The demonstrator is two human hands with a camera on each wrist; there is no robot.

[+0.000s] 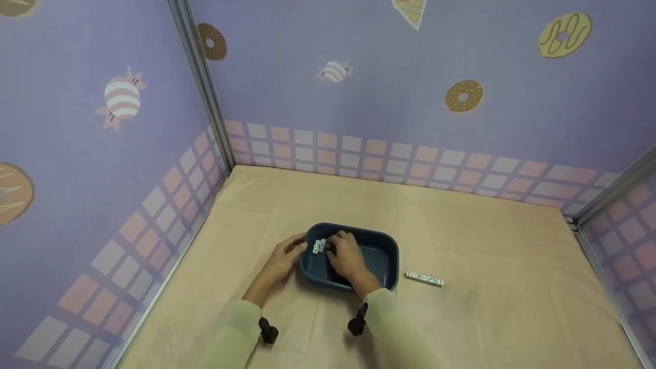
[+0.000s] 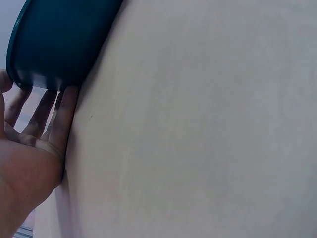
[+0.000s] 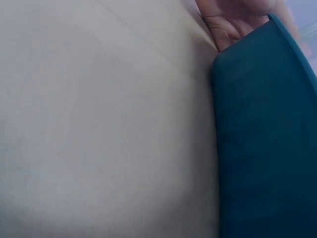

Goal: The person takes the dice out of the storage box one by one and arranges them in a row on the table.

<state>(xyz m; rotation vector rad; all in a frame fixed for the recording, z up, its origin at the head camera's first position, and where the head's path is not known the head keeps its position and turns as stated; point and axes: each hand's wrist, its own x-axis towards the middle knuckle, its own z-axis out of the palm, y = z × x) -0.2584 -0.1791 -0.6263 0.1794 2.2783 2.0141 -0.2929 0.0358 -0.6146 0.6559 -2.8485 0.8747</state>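
Note:
A dark teal plastic basin [image 1: 379, 261] rests on the cloth-covered table. My left hand [image 1: 282, 259] holds its left end, the thumb at the rim and the fingers [image 2: 63, 116] against the outer wall. Reaching in over the near side, my right hand [image 1: 349, 256] has its fingers bent down inside the basin. Right beside those fingertips, a small cluster of white dice [image 1: 319, 246] with dark marks sits at the basin's left end. I cannot tell whether the right fingers pinch a die. In the right wrist view, only the palm side of a hand [image 3: 235, 20] shows beyond the basin's wall.
A straight row of white dice [image 1: 424, 279] lies on the beige cloth [image 1: 502, 266] to the right of the basin. Purple panels [image 1: 389, 102] printed with sweets and pastel squares enclose the table at the back, left and right.

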